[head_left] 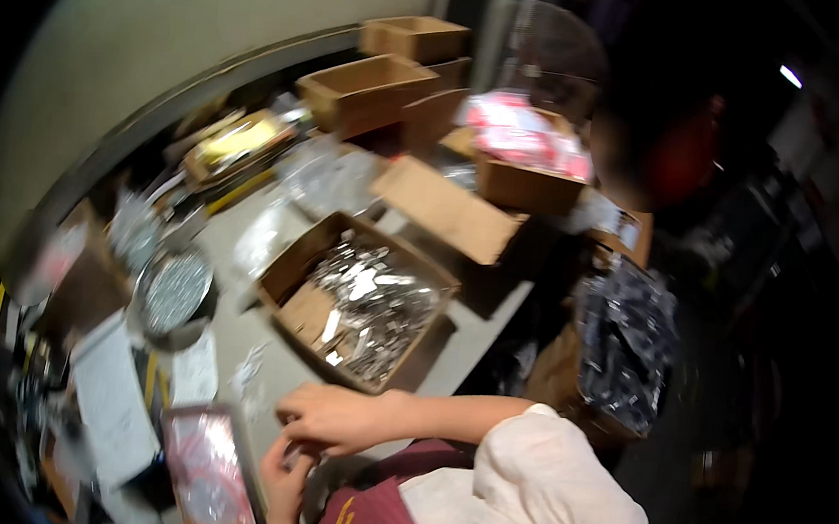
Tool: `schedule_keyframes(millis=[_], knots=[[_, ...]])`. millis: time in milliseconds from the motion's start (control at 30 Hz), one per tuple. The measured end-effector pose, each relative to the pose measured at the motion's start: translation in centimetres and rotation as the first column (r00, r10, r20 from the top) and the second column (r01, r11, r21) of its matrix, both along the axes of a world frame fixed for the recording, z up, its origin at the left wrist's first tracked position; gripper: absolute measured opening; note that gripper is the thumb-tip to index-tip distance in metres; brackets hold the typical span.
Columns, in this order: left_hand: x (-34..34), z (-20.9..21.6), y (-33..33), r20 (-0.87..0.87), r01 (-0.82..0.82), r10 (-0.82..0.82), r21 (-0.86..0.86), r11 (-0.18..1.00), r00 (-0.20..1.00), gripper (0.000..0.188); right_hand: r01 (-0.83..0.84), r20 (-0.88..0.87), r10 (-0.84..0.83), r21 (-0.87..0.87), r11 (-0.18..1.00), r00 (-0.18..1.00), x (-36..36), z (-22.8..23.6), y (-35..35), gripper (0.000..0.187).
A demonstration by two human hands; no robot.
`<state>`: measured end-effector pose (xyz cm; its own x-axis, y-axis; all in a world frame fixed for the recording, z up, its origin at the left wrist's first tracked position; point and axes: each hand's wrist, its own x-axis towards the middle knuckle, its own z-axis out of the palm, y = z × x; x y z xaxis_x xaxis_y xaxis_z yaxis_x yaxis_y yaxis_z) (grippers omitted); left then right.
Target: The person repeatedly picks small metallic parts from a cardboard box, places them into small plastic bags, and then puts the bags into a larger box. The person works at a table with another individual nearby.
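Note:
My right hand [338,420] reaches in from the right with its fingers curled, meeting my left hand [285,470] just below it. The fingertips of both press together around something small that I cannot make out; blur and the fingers hide it. Beyond them stands an open cardboard box [280,322] holding a heap of shiny flat metal pieces [376,303]. To the left of my left hand lies a shallow tray [251,507] with clear plastic bags with pink-red print [210,463] in it.
A round container of small metal parts [175,291] sits at the left, near white paper sheets [113,395]. Farther back are cardboard boxes [367,88] and a carton of red-and-white packets [531,187]. A box lined with dark plastic [624,340] stands off the table's right side.

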<state>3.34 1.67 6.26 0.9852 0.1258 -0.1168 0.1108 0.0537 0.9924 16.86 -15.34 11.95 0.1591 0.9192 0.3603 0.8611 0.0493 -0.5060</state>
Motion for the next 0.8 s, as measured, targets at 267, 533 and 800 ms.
schedule_keyframes(millis=[267,533,800], knots=[[0.0,1.6,0.4,0.184,-0.342,0.337,-0.007,0.94,0.923,0.017,0.248,-0.123,-0.224,0.229,0.941,0.967,-1.8,-1.0,-0.5,0.018],[-2.0,3.1,-0.2,0.313,-0.367,0.288,0.232,0.901,0.905,0.009,0.116,-0.152,-0.081,0.235,0.965,0.985,-3.0,-1.5,0.8,0.018],[-7.5,2.6,2.1,0.328,-0.429,0.322,0.338,0.838,0.888,0.015,-0.093,-0.083,0.124,0.304,0.948,0.989,-4.9,-0.8,4.1,0.016]])
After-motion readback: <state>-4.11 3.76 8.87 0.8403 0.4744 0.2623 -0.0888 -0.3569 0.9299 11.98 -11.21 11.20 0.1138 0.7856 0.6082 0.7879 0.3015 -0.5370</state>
